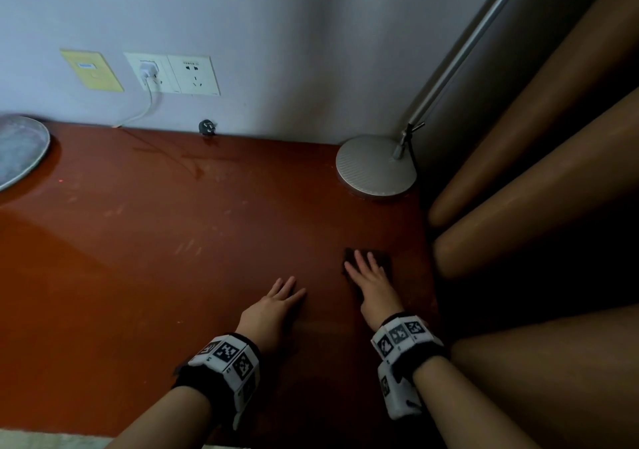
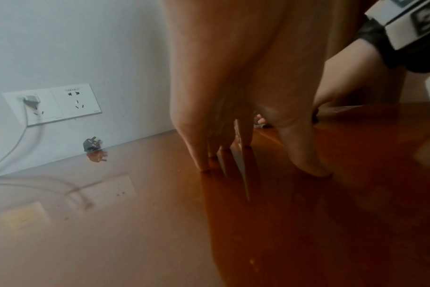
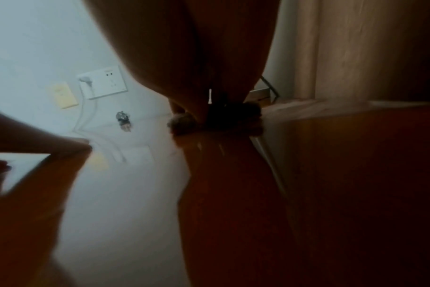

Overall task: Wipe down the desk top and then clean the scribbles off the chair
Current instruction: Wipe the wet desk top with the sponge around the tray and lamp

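Right hand point(image 1: 371, 277) lies flat, fingers straight, pressing a dark cloth point(image 1: 383, 258) onto the red worktop point(image 1: 173, 258) near its right edge, in front of the lamp base point(image 1: 375, 168). Left hand point(image 1: 276, 305) is flat too, fingers spread and relaxed, palm down on the bare worktop just beside the right, holding nothing; it looks like a brace. So we are in the first half of the job: the wipe-down. The surface shows a glossy sheen in the left wrist view, mirroring the wall sockets point(image 2: 52, 103), and faint pale streaks mark the middle in the head view, so I judge some of it has met the cloth, though how much I cannot tell. The far strip by the loose plug point(image 1: 206, 127) and the corner by the round grey tray point(image 1: 20, 151) may need a pass. The second half is all ahead: no chair is in view, no scribbles to be seen, so that part counts as not begun. Curtain point(image 1: 536, 172) folds hang close on the right
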The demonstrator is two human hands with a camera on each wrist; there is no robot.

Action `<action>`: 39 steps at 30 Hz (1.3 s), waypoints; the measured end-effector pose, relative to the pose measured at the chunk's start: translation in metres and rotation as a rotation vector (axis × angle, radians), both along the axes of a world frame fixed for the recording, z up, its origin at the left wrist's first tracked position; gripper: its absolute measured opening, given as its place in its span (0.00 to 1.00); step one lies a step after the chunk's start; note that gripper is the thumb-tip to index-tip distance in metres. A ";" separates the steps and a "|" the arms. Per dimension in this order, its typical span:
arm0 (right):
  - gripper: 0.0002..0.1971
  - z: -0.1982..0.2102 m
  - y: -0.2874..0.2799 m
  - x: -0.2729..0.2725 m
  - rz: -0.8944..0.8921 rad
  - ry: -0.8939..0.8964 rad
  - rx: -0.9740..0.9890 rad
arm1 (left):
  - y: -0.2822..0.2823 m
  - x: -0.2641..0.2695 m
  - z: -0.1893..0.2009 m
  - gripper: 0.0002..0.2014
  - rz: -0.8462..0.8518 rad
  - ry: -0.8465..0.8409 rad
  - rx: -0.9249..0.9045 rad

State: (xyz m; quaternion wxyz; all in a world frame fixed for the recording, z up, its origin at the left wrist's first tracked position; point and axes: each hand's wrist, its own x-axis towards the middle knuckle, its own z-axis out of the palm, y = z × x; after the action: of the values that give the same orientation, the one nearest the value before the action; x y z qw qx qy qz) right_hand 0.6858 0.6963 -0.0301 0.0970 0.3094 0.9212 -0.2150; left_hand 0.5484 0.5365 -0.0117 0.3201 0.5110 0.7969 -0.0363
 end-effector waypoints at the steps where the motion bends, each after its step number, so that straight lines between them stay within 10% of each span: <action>1: 0.44 0.001 -0.010 0.000 0.050 -0.004 0.014 | 0.000 0.000 0.000 0.42 0.001 0.001 -0.001; 6: 0.44 -0.003 -0.014 0.015 0.383 -0.001 -0.018 | 0.004 -0.004 0.001 0.42 -0.015 0.003 -0.029; 13: 0.44 0.008 0.071 0.028 -0.142 -0.093 -0.074 | 0.005 -0.005 0.004 0.41 -0.019 0.018 -0.009; 22: 0.45 0.007 -0.021 0.061 0.183 -0.079 -0.110 | 0.007 -0.003 0.001 0.41 -0.012 0.017 0.006; 29: 0.43 0.010 0.075 0.051 -0.223 -0.098 -0.101 | 0.003 -0.004 -0.001 0.43 -0.020 0.029 0.002; 39: 0.46 0.004 -0.003 0.118 -0.224 -0.053 -0.155 | -0.018 -0.020 0.011 0.37 -0.081 -0.026 0.054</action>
State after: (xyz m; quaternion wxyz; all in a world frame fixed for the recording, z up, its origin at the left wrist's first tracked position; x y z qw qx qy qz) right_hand 0.8038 0.6936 -0.0260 0.1202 0.4073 0.8587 -0.2870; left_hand 0.5284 0.5188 -0.0004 0.3147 0.5516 0.7721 -0.0213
